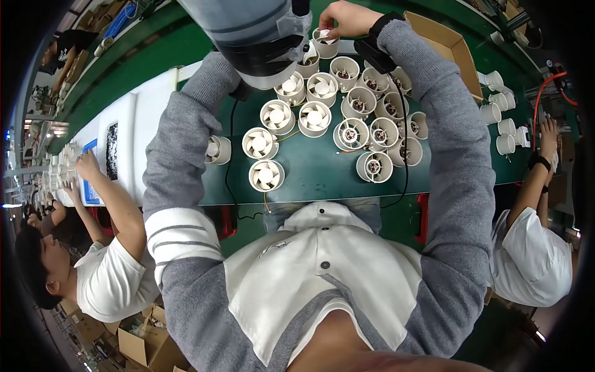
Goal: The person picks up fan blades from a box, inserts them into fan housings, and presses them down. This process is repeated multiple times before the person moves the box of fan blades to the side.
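Note:
My right hand (348,20) reaches to the far side of the green table. Its fingers are pinched on a small white part (325,34) at the mouth of a white round fan housing (325,48). My left forearm (204,93) runs up to a large grey-blue translucent object with a black band (260,43). That object hides my left hand and its fingers. Between my arms stand several housings with white fan wheels, such as one fan (315,116). To their right, several housings without wheels show copper-coloured motor windings, such as one open housing (361,102).
Black cables (406,142) hang from my wrists across the table. A fan (218,150) lies on its side near my left arm. A cardboard box (443,46) stands at far right, beyond it more white housings (491,113). White foam (149,118) lies left. People (114,273) work on both sides.

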Demonstrator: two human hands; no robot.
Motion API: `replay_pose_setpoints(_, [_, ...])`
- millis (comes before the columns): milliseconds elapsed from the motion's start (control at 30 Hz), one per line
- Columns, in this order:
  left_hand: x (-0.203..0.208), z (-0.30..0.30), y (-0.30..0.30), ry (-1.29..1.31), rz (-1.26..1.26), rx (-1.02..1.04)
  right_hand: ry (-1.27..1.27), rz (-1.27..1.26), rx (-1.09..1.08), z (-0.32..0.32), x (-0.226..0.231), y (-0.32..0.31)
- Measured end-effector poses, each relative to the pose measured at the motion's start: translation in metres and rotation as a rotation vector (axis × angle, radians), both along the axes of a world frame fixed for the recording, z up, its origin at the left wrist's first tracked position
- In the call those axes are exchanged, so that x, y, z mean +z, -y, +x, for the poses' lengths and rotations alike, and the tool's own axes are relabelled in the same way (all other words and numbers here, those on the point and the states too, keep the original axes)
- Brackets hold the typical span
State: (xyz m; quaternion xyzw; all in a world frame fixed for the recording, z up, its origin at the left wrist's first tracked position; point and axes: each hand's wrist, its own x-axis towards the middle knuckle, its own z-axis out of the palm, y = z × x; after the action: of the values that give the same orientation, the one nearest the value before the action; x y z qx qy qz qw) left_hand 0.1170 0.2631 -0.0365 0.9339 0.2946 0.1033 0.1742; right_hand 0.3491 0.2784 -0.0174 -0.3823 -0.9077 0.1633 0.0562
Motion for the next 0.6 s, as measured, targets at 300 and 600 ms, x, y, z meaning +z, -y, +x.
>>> replay_pose_setpoints(300, [-0.004, -0.009, 0.005, -0.181, -0.149, 0.315, 0.190, 0.058, 0.041, -0.019, 0.004, -0.010])
replay_pose_setpoints(600, [-0.059, 0.000, -0.037, -0.191, -0.171, 0.342, -0.608, -0.304, 0.056, 0.015, -0.027, -0.015])
